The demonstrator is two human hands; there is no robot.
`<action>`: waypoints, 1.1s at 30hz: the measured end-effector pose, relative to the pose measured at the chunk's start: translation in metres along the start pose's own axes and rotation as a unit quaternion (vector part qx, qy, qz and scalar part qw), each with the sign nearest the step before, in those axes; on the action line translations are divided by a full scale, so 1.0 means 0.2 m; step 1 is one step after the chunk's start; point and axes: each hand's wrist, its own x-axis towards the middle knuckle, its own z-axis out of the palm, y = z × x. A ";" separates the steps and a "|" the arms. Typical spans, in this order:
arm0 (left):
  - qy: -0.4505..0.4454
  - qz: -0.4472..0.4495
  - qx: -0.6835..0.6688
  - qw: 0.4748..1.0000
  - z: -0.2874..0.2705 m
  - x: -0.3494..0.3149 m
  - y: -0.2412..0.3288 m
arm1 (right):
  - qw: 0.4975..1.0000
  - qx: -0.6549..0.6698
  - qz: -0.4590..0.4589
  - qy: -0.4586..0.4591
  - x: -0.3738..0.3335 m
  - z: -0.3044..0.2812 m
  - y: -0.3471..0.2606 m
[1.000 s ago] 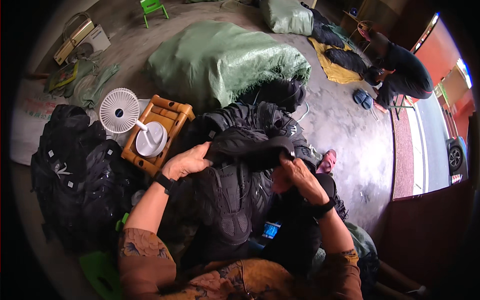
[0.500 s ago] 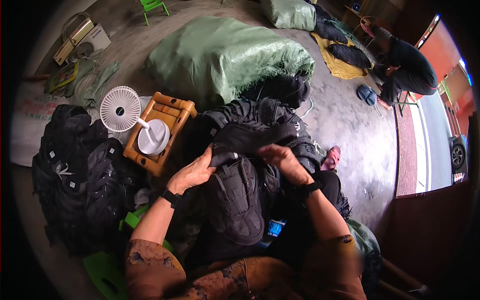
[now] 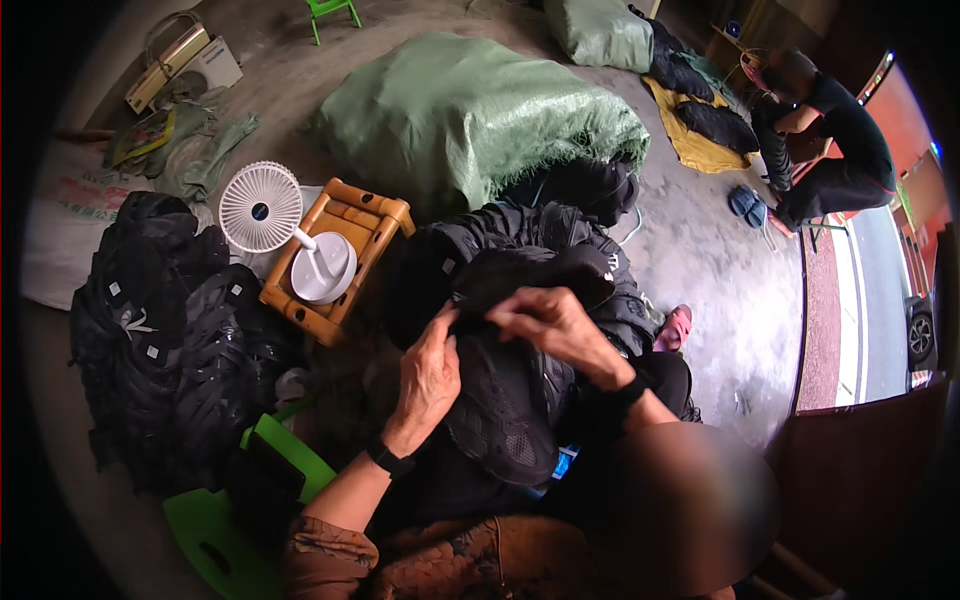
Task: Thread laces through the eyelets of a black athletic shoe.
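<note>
A black mesh shoe (image 3: 505, 430) lies across my lap with its toe toward me. Another dark, shoe-like piece (image 3: 565, 270) rests just beyond it, on top of the pile. My left hand (image 3: 428, 380) is closed at the near shoe's opening, thumb and forefinger pinched together. Close by on the right, my right hand (image 3: 560, 330) bends over the same opening with its fingertips drawn together. Whatever the fingertips hold is too dark and small to make out. Black shoes or uppers (image 3: 560, 228) are heaped just past my hands.
To the left, a white fan (image 3: 322, 268) stands on a bamboo stool (image 3: 345, 215), beside a large black heap (image 3: 170, 340). A green plastic chair (image 3: 285, 455) is near my left arm. Ahead lies a big green sack (image 3: 470, 110). Another person (image 3: 845, 140) sits at the far right.
Both hands have come closer together over the shoe's opening. My left hand has left the shoe's side and pinches now; my right fingers have curled inward. The view has shifted slightly.
</note>
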 end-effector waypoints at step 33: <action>-0.037 -0.269 -0.353 0.895 -0.06 0.15 -0.26 | 0.991 0.024 0.007 0.134 -0.15 0.08 0.31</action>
